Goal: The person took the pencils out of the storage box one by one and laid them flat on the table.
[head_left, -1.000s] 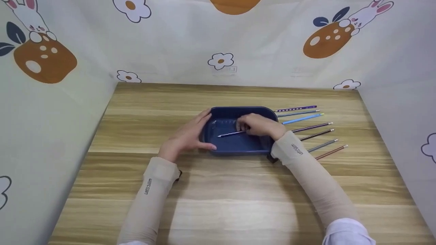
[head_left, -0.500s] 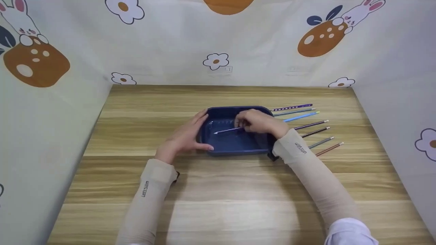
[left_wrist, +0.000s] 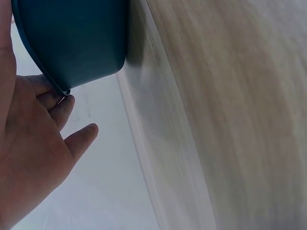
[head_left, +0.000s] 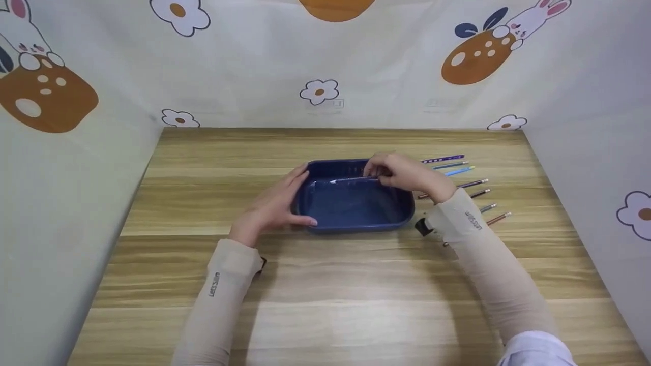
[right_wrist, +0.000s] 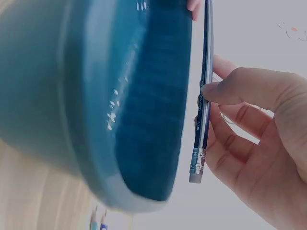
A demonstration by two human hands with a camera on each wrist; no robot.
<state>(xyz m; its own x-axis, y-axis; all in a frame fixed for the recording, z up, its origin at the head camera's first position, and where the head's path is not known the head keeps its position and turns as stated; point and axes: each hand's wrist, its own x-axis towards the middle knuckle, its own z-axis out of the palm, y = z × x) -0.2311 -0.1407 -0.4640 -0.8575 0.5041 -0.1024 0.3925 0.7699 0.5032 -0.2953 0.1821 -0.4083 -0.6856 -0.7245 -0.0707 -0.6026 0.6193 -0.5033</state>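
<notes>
A deep blue plastic bin [head_left: 351, 226] with rounded corners sits on the wooden table. Across its left end my left hand [head_left: 277, 201] grips it, thumb on the near rim and fingertips at the far-left corner; in the left wrist view that hand's fingers meet the rim corner. My right hand [head_left: 402, 173] pinches a dark pencil [right_wrist: 205, 124] with silver stripes between thumb and fingers, near its middle. The grey eraser end points away from the bin's inside, toward the right. In the head view the pencil's sharpened tip [head_left: 334, 181] overlaps the bin's far inner wall.
Several pencils lie in a fanned row right of the bin, among them a purple one [head_left: 455, 157], a light blue one [head_left: 460, 171] and a red one [head_left: 499, 218]. My right forearm covers part of them. A patterned cloth backdrop [head_left: 254, 76] stands behind the table.
My right hand has lifted and moved right with the pencil, from over the bin's middle to its far-right rim. My left hand has stayed at the bin's left end.
</notes>
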